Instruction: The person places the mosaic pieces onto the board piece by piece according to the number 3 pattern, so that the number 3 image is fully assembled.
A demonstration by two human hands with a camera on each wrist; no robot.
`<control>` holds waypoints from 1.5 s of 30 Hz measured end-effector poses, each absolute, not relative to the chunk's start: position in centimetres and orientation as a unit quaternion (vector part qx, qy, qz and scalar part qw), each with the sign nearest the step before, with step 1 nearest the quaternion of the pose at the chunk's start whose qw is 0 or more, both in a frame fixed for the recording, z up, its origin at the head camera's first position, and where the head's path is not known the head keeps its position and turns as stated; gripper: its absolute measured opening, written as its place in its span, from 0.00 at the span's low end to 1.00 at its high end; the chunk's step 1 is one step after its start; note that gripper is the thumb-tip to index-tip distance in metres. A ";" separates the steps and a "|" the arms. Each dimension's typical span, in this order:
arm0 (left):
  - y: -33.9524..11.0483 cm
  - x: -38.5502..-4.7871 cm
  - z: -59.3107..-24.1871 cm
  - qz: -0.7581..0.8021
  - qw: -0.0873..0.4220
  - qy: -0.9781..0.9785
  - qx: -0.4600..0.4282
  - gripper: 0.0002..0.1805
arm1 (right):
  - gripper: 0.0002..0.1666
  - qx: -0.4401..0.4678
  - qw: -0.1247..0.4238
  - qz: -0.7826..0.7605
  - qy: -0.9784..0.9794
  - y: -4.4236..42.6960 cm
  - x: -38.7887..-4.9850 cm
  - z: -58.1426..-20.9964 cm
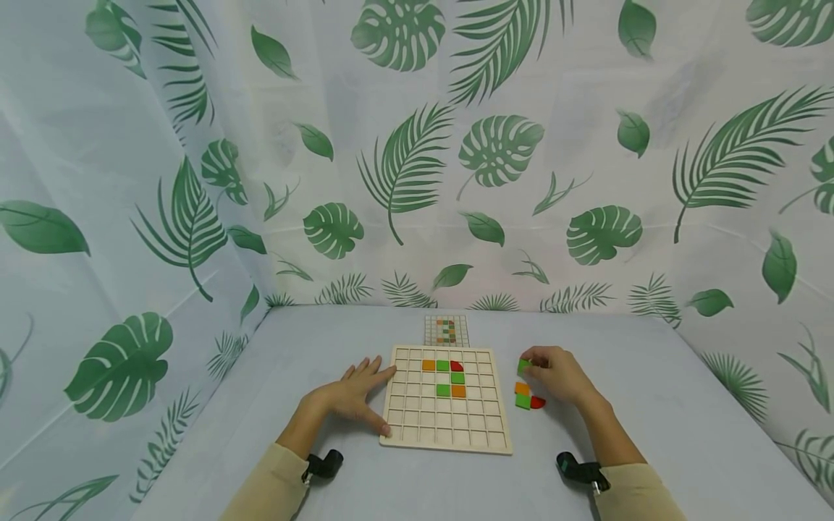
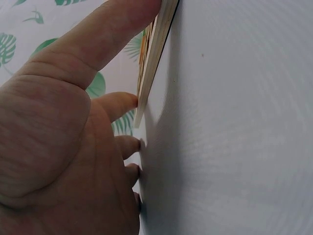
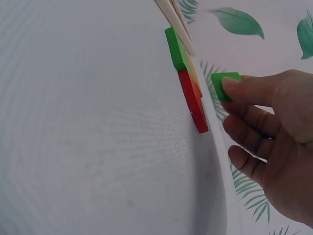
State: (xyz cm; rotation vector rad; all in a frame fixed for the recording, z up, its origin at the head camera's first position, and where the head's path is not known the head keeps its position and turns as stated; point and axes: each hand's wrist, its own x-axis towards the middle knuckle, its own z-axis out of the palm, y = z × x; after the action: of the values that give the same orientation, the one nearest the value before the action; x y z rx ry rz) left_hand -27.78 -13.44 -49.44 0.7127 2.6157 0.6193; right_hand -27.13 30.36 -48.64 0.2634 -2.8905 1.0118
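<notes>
A wooden grid board [image 1: 417, 420] lies on the table, with several green, orange and red tiles set in its upper middle cells. My left hand [image 1: 355, 394] is spread at the board's left side, thumb and index finger touching its edge [image 2: 155, 58]. To the right of the board, my right hand [image 1: 559, 370] pinches a green square tile [image 3: 220, 87] between thumb and fingers, raised off the table. Below that hand lie an orange tile [image 1: 523, 388], another green tile [image 1: 523, 401] and a red rounded tile [image 3: 193, 100], close together.
Behind the board lies a small printed pattern card [image 1: 446, 331] showing a grid with coloured cells. A pale cloth covers the table [image 1: 339, 325]. Leaf-printed curtains [image 1: 417, 181] hang at the back and sides. Each wrist wears a black camera [image 1: 576, 469].
</notes>
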 end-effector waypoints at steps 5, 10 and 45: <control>-13.4 -27.7 -49.4 0.220 0.180 0.925 0.254 0.69 | 0.13 0.098 0.040 0.344 -0.933 30.3 -27.2 -48.5; -13.4 -27.7 -49.3 0.220 0.180 0.924 0.257 0.69 | 0.14 0.095 0.028 0.368 -0.925 30.3 -27.3 -48.4; -13.5 -27.7 -49.2 0.219 0.185 0.924 0.251 0.69 | 0.19 0.205 -0.058 0.427 -0.879 24.7 -26.2 -46.9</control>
State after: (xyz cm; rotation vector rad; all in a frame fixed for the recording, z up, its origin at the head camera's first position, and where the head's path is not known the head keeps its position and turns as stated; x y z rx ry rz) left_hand -27.74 -13.47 -49.22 0.7084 2.6049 0.6171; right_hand -26.24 24.68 -46.90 0.6707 -2.8681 1.3930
